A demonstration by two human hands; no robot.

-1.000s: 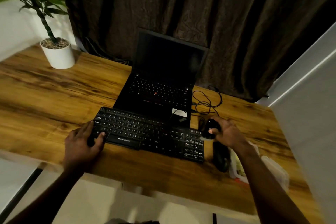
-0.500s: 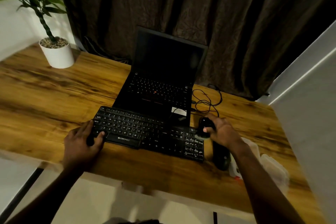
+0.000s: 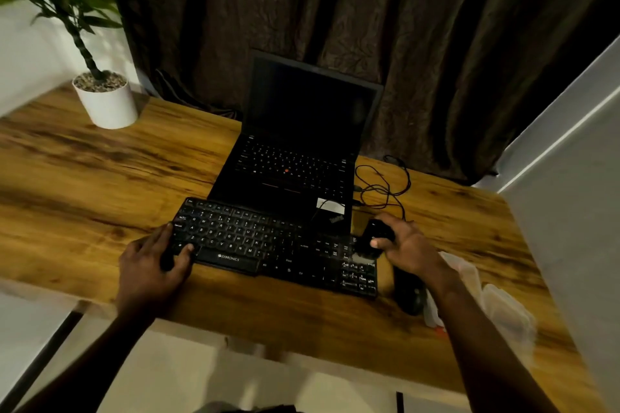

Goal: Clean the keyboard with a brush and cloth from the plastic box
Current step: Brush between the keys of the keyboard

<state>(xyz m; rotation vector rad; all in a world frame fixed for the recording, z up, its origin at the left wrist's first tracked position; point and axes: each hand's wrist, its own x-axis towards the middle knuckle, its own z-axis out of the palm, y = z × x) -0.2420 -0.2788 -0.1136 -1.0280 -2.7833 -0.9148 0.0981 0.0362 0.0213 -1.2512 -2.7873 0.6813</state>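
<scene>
Head view: I see keyboard (image 3: 268, 241) mid-desk. Left hand (image 3: 151, 268) clasps keyboard's left end, steadying it. Right hand (image 3: 412, 248) grasps dark brush (image 3: 375, 235) at keyboard's right end, bristles apparently on numpad. I judge brushing under way, cloth wipe left. Plastic box (image 3: 496, 298) right of keyboard.

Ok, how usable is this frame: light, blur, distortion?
Head view: dim, warm light; the keyboard legends and space-bar logo read clearly. Head view, lower right: the plastic box is smeared and pale. Head view: the black tool in the right hand merges with shadow; the wide angle bends the table edges.
</scene>
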